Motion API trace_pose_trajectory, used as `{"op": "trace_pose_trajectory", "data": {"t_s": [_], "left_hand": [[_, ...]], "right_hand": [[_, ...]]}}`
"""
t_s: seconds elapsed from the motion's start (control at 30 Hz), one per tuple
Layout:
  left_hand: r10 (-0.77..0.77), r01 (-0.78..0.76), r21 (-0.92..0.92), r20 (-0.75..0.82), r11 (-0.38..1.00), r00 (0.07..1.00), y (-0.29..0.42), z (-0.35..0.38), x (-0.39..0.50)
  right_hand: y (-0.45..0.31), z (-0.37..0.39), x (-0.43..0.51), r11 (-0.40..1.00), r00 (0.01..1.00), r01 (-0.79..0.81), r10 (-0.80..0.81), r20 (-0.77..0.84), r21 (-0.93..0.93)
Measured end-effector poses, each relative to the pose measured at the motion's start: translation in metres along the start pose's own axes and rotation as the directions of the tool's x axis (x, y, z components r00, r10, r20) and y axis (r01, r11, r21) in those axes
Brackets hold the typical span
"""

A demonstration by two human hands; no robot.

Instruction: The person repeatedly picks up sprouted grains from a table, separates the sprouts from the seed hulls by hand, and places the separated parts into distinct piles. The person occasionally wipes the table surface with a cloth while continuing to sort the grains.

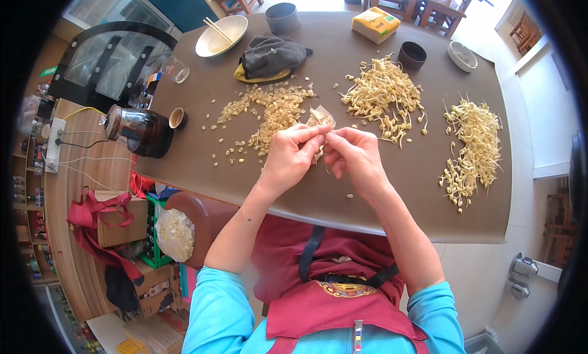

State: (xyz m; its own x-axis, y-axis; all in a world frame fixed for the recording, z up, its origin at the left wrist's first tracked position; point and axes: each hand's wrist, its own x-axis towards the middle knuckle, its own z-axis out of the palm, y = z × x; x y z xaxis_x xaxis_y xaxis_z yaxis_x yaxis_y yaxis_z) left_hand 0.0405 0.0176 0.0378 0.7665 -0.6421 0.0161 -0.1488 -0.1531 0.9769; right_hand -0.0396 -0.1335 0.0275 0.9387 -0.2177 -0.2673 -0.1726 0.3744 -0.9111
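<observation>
My left hand (294,154) and my right hand (357,154) meet over the middle of the table, thumbs and fingertips pinched close together. Whatever lies between the fingertips is too small and covered to make out. A crumpled tissue (321,117) lies just beyond and partly under my fingers. Left of my left hand spreads a heap of pale bean hulls (280,110), with loose ones scattered around it. Beyond my right hand is a tangled pile of bean sprouts (383,89). Another pile of bean sprouts (475,147) lies along the table's right side.
At the far side are a plate with chopsticks (221,36), a grey cloth cap (273,55), a round pot (282,18), a tissue pack (375,25), a dark bowl (412,55) and a white dish (462,56). A glass pot of dark liquid (142,131) stands left, near a cup (178,118).
</observation>
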Motion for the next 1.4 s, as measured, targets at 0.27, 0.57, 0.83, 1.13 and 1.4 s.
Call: {"op": "trace_pose_trajectory", "data": {"t_s": [0.27, 0.57, 0.83, 1.13, 1.4], "left_hand": [[-0.109, 0.088, -0.213, -0.089, 0.973, 0.990, 0.002, -0.001, 0.002], [-0.077, 0.073, -0.063, -0.055, 0.995, 0.996, 0.009, 0.006, -0.002], [0.220, -0.196, 0.229, -0.089, 0.953, 0.971, 0.003, 0.012, -0.003], [-0.169, 0.140, -0.145, -0.217, 0.979, 0.961, -0.007, -0.031, 0.020], [-0.158, 0.064, -0.417, -0.194, 0.906, 0.968, -0.010, -0.054, 0.046]], "right_hand": [[0.003, -0.002, -0.005, 0.976, 0.998, -0.009, 0.024, -0.063, 0.215], [0.005, -0.003, -0.009, 0.982, 1.000, -0.012, 0.012, 0.002, 0.186], [0.011, 0.000, -0.006, 0.970, 1.000, 0.006, -0.004, -0.009, 0.242], [-0.014, -0.072, -0.051, 0.948, 0.939, 0.228, -0.152, -0.309, 0.225], [-0.035, -0.184, -0.091, 0.424, 0.695, -0.059, -0.633, -0.341, -0.904]]}}
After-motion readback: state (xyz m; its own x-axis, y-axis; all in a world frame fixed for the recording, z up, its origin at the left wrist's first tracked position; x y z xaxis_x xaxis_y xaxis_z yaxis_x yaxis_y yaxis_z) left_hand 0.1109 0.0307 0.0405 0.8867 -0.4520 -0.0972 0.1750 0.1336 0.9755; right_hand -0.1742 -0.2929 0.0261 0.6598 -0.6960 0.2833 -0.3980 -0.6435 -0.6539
